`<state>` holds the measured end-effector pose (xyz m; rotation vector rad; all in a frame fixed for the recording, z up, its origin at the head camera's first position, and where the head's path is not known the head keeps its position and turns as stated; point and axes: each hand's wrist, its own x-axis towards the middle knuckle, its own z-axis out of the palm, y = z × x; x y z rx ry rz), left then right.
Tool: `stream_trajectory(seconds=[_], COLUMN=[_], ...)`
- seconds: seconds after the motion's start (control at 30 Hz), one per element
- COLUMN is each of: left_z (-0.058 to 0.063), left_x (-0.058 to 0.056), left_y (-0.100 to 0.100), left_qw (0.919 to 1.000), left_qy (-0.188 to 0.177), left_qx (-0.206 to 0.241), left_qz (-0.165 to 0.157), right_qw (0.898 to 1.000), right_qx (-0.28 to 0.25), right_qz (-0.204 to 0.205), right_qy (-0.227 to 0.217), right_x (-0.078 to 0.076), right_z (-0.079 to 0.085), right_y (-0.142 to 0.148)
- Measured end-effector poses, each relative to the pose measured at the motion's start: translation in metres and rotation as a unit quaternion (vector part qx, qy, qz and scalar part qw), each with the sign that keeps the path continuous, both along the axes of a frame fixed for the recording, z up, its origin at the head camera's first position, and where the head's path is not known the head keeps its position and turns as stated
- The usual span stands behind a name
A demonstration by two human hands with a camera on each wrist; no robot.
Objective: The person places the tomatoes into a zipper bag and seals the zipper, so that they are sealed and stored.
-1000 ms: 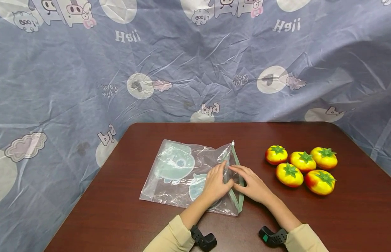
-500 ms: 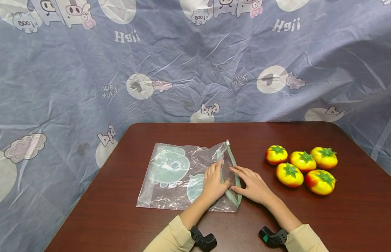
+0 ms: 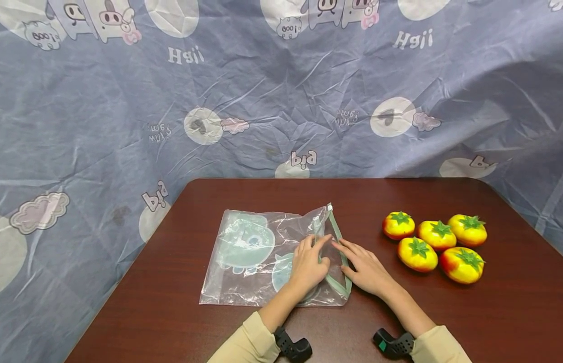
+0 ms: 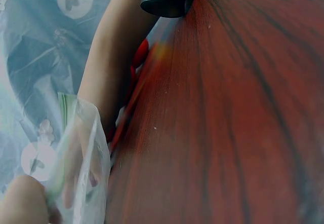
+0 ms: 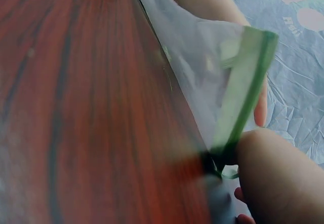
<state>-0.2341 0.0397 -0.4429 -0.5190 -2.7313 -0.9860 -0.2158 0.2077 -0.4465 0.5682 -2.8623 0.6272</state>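
A clear plastic zip bag (image 3: 208, 287) with pale green animal prints lies flat on the brown table. Its mouth, edged in green strips, gapes at the right end. My left hand (image 3: 308, 264) rests on the bag's upper layer beside the mouth, thumb and forefinger spread apart. Across the opening, my right hand (image 3: 369, 269) touches the lower green strip with its fingers extended. Through the clear film in the left wrist view, fingers of the right hand (image 4: 73, 163) show. In the right wrist view the green strip (image 5: 248, 87) stands raised beside the right thumb.
Several yellow-red persimmon-like fruits (image 3: 417, 255) with green leafy tops sit together on the table (image 3: 503, 312), right of my right hand. A blue-grey printed curtain (image 3: 281, 91) hangs behind the table's far edge. Black wrist cameras (image 3: 293, 345) are strapped to both wrists.
The bag shifted left, then slightly back right, and its mouth has widened. My left thumb and forefinger moved left, away from the right hand, with the forefinger now angled right. The fruits stay put.
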Motion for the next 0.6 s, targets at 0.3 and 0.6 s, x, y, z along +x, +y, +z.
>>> stream_trajectory(seconds=[0.3, 0.6], left_z=[0.007, 0.01], left_x=[-0.002, -0.003], left_y=[-0.003, -0.008], left_qw=[0.9939, 0.9878], left_qy=[0.023, 0.054], left_qx=[0.107, 0.143], left_qz=[-0.011, -0.033], right_qw=[1.0, 0.999], right_qx=[-0.012, -0.029], right_qz=[-0.02, -0.026], right_qy=[-0.012, -0.009], right_x=[-0.003, -0.006], right_z=[0.0, 0.002], right_y=[0.007, 0.015])
